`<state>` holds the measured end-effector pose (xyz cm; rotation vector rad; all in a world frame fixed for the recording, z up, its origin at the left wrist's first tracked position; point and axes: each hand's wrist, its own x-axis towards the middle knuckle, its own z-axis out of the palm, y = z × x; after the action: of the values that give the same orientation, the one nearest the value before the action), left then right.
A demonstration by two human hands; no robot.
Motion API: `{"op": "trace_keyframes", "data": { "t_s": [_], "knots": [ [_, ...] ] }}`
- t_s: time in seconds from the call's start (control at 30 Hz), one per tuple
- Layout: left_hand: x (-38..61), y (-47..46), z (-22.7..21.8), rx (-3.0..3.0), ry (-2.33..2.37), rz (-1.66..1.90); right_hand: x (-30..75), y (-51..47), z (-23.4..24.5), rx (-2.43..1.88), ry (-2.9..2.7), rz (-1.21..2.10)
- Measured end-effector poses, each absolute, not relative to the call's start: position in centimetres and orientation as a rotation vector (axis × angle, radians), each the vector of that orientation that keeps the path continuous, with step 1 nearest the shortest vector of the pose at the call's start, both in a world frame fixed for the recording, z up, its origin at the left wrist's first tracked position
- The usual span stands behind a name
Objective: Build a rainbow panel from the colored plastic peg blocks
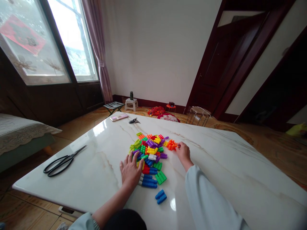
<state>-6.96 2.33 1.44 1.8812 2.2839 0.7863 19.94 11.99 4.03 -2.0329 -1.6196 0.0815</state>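
Black scissors [62, 162] lie near the left edge of the white marble table [96, 134], well apart from my left hand [130, 171]. That hand rests flat with its fingers spread, the tips touching the near-left side of the pile of coloured blocks [151, 152] at the table's middle, which runs away from me. At the pile's right side my right hand [184, 154], fingers together, pinches an orange cluster [172, 145] just left of them.

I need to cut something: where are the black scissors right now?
In the head view, the black scissors lie on the left part of the white table, near its edge, apart from the left hand and the pile of coloured blocks.
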Motion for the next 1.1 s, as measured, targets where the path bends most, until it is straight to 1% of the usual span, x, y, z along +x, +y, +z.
{"op": "trace_keyframes", "data": {
  "t_s": [0.2,0.37,0.47,0.53,0.63,0.83,1.1],
  "knots": [
    [-6.9,2.3,1.4,1.883,2.284,0.787,17.9,10.9,5.9,-1.979,-1.652,-0.041],
    [-7.0,2.4,1.4,1.886,2.276,0.795,14.3,10.8,7.0,-1.699,-1.959,0.177],
    [-7.0,2.3,1.4,1.889,2.282,0.793,12.1,10.6,7.1,-1.603,-2.044,0.291],
    [-6.9,2.3,1.5,1.888,2.287,0.79,10.8,10.4,7.2,-1.541,-2.074,0.303],
    [-6.9,2.3,1.5,1.889,2.293,0.785,8.8,9.8,7.4,-1.466,-2.2,0.233],
    [-6.9,2.4,1.3,1.895,2.3,0.774,5.7,9.0,7.5,-1.61,-2.367,0.028],
    [-7.0,2.3,1.3,1.904,2.302,0.777,4.4,10.2,7.4,-1.835,-2.327,0.222]
  ]
}}
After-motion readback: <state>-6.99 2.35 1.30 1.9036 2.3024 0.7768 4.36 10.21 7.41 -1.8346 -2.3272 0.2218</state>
